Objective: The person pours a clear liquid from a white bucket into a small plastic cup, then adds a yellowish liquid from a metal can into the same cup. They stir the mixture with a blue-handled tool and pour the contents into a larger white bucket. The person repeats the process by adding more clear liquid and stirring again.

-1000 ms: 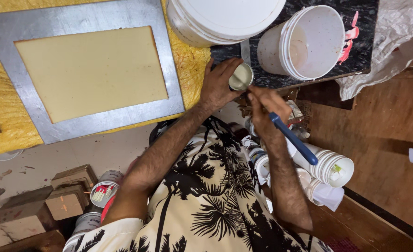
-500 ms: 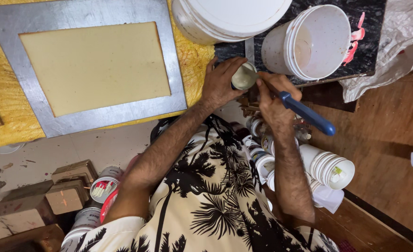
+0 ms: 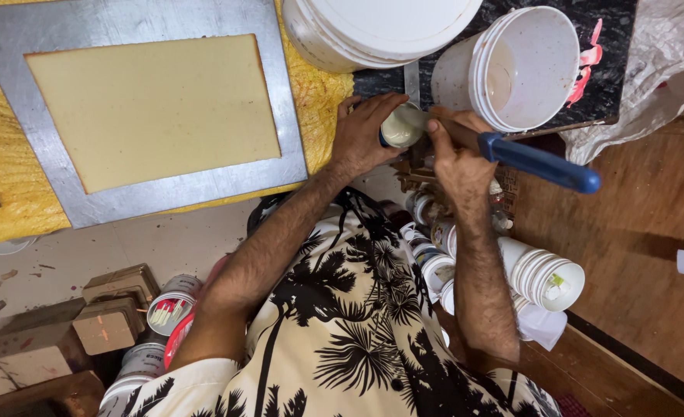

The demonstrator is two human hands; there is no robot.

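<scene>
A grey screen frame (image 3: 149, 116) lies on yellow cloth well left of the left hand (image 3: 365, 135), which is clenched around a small jar (image 3: 400, 126). The jar has been lifted closer to the white bucket (image 3: 523, 66). The right hand (image 3: 458, 154), just beside it, grasps a blue-handled tool (image 3: 539, 162), whose handle has swung outward, so the tip now appears pressed into the jar.

Left hand (image 3: 365, 135) wrapped around small round jar (image 3: 400, 126), right hand (image 3: 454, 154) just beside it gripping blue-handled metal spatula (image 3: 539, 163), blade reaching into the jar. Left of both, grey-framed rectangular printing screen (image 3: 156, 116) on yellow cloth (image 3: 2, 193). Behind, 2 white plastic buckets (image 3: 512, 66). Below right hand, stacked white plastic cups (image 3: 546, 278).
</scene>
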